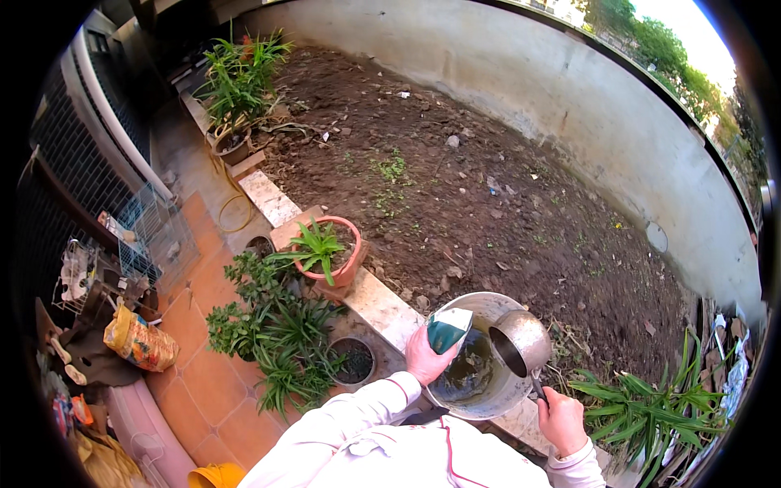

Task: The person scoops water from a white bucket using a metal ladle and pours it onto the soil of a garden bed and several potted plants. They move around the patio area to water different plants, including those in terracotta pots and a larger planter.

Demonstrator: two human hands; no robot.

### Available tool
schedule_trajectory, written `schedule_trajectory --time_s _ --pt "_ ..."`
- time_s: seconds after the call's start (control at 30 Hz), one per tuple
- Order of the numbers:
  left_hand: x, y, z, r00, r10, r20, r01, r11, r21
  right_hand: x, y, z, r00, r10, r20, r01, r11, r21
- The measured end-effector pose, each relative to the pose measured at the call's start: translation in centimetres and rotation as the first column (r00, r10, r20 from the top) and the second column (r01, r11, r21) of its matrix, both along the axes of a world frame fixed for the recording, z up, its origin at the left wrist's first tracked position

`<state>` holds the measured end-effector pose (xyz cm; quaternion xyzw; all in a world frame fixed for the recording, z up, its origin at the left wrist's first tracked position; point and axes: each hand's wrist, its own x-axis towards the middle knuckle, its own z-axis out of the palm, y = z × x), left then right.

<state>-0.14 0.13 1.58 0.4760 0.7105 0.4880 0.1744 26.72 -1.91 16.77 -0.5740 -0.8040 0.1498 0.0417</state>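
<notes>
A large pale bucket (440,389) with murky, dark greenish liquid (472,370) in it stands in front of me at the garden bed's low border. My left hand (426,358) is closed round a green and white packet (447,329), held over the bucket's left rim. At the right, my right hand (563,420) grips the dark handle of a metal ladle (533,342). The ladle's deep round bowl is tilted, its mouth facing left over the bucket's right side. What lies inside the bowl is too dark to tell.
Beyond the border spreads a bed of bare soil (488,236), backed by a concrete wall (521,89). A terracotta pot (346,272) sits on the border, left of the bucket. Leafy plants (293,358) and a dark pot (354,362) stand nearby. Long-leaved greenery (643,403) grows at right.
</notes>
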Motion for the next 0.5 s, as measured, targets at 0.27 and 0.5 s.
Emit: schedule_trajectory --time_s 0.27,0.5 --pt "0.0 -0.1 0.0 1.0 0.013 -0.003 -0.013 1.0 -0.016 2.0 2.5 0.4 0.747 -0.43 -0.507 0.169 0.861 -0.48" --pt "-0.1 0.0 -0.2 1.0 0.004 -0.006 -0.004 1.0 0.02 2.1 5.1 2.4 0.387 -0.739 -0.552 0.03 0.608 -0.793"
